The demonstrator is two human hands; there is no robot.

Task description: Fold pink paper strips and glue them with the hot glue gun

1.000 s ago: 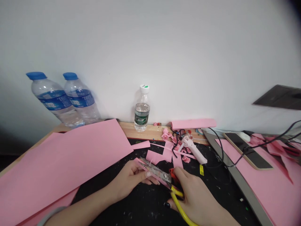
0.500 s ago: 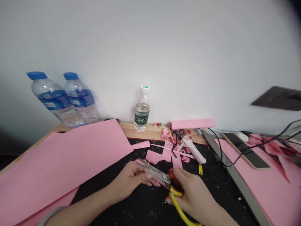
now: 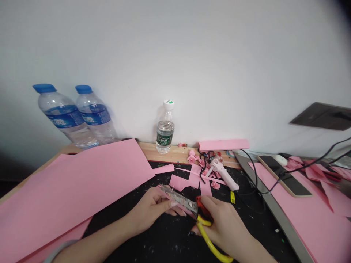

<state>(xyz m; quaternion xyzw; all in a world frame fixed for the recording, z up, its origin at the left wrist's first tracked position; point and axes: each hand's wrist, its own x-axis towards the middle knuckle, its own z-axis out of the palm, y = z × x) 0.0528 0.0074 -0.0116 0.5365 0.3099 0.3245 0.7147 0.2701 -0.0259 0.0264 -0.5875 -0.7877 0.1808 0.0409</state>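
A pale, plain wall [image 3: 192, 65] fills most of my view, and below it runs a wooden bench [image 3: 148, 148] with a black mat [image 3: 153, 241] spread over it. Across the left side lie large pink sheets [image 3: 90, 182], overlapping one another. On the right, a grey board [image 3: 276, 208] lies at a slant with a pink sheet [image 3: 298, 212] on top. Two blue-capped bottles [image 3: 65, 117] [image 3: 94, 115] stand side by side at the left, close to the wall, and a dark panel [image 3: 323, 116] is set in the wall at the far right.

In front of me, two bare hands meet over the mat. The right hand [image 3: 227, 219] has its fingers closed around the yellow and red handles of the scissors [image 3: 183, 201]. The left hand [image 3: 152, 208] has its fingers pinched on a small pink paper piece [image 3: 160, 189], its thumb lying against the blades, which run along that piece.

A phone [image 3: 285, 176] rests on the right-hand sheet, a dark cable [image 3: 315, 163] crossing it. The small white-capped bottle [image 3: 165, 131] stands upright by the wall, left of a long folded pink strip [image 3: 223, 144]. Beyond the hands I see a pale pink glue gun [image 3: 226, 175], cut pink scraps [image 3: 179, 182], little paper flowers [image 3: 192, 157] and, smallest, a yellow tag [image 3: 233, 197].
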